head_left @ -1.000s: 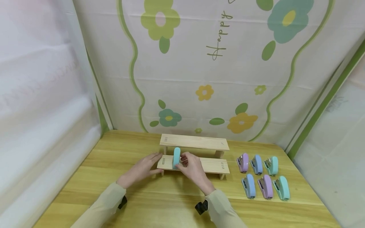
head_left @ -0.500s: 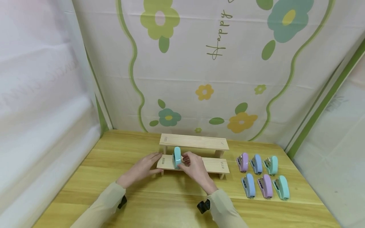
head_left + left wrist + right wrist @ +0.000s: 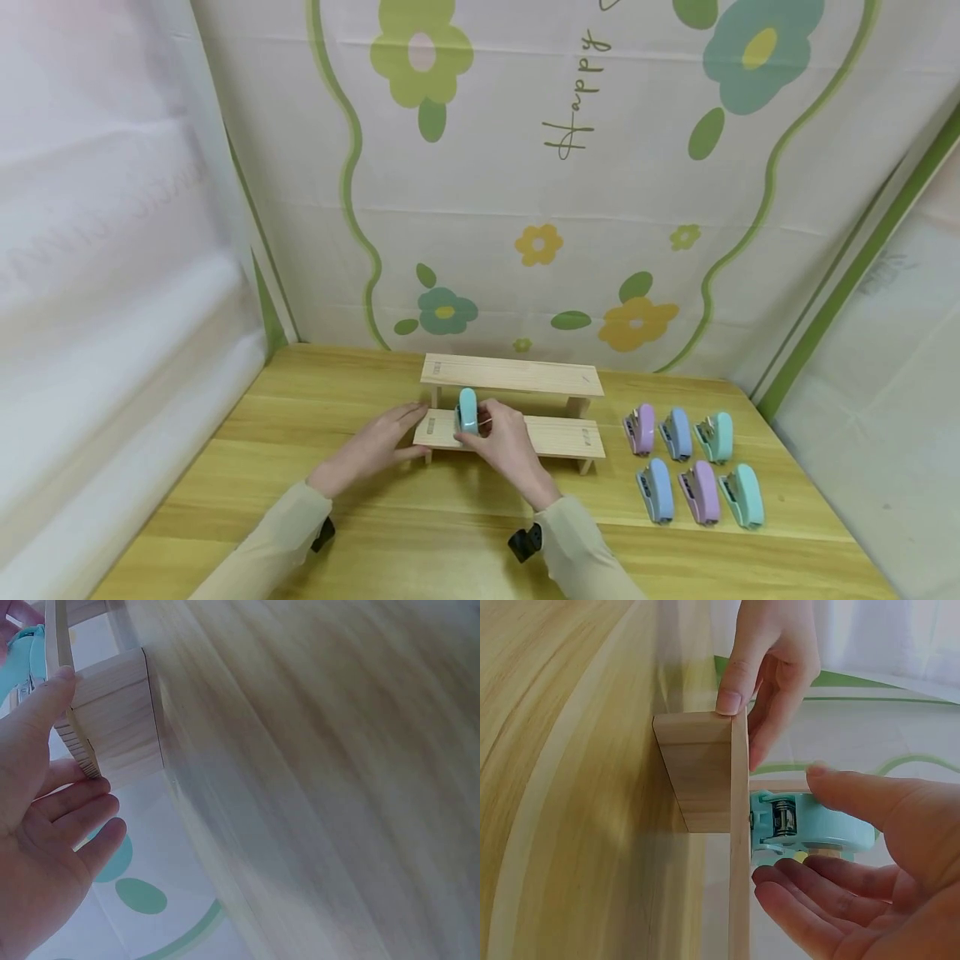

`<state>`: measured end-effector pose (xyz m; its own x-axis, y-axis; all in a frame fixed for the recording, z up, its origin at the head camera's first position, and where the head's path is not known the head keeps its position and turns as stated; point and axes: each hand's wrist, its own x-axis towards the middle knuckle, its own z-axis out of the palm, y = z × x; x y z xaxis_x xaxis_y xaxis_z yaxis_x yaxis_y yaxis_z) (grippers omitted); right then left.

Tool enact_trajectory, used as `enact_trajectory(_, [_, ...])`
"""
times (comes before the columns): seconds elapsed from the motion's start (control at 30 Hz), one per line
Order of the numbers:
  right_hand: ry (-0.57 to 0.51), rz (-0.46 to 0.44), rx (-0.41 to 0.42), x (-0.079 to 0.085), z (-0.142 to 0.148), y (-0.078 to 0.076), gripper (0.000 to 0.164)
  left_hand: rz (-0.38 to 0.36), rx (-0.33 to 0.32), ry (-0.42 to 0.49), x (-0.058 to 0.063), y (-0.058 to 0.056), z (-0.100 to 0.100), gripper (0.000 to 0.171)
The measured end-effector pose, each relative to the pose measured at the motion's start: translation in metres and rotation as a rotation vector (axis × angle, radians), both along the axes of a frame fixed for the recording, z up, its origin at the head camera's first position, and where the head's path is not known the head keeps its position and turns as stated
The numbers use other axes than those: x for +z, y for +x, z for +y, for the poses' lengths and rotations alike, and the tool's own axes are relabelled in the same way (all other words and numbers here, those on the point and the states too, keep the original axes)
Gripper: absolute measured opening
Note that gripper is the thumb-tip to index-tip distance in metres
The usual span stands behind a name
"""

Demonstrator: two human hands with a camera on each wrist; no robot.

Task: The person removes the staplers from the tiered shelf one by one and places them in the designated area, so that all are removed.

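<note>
A teal stapler (image 3: 468, 407) stands on the lower board (image 3: 558, 435) of a two-tier wooden shelf, near its left end. My right hand (image 3: 512, 442) holds it, the thumb across its near end and the fingers along its right side. In the right wrist view, the hinge and spring of the stapler (image 3: 810, 821) show between thumb and fingers, close against the board. My left hand (image 3: 372, 444) grips the left end of that board. The left wrist view shows the left thumb on the board's edge (image 3: 64, 690) and the fingers at its far corner.
Several staplers stand in two rows to the right of the shelf, among them a purple one (image 3: 700, 492), a blue one (image 3: 656, 490) and a teal one (image 3: 742, 496). The upper board (image 3: 517, 375) rises behind the lower one. A flowered cloth (image 3: 480, 183) hangs behind the table.
The stapler has turned a little and shifted slightly right on the lower board. My right thumb has slid left across its near end. The left hand stays in place.
</note>
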<state>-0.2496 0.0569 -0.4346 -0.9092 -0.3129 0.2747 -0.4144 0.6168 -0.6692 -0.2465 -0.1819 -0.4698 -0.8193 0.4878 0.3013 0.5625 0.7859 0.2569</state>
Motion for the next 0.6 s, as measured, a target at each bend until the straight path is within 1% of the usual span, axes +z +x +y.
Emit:
enact_trajectory(0.23, [0.024, 0.03, -0.002, 0.0024, -0.0001, 0.001, 0.029, 0.032, -0.011, 0.006, -0.0006, -0.0002, -0.0015, 0.068])
enact_trajectory(0.6, [0.011, 0.049, -0.011, 0.0007, -0.0004, -0.0014, 0.026, 0.01, -0.018, 0.01, -0.0005, -0.0013, -0.0013, 0.069])
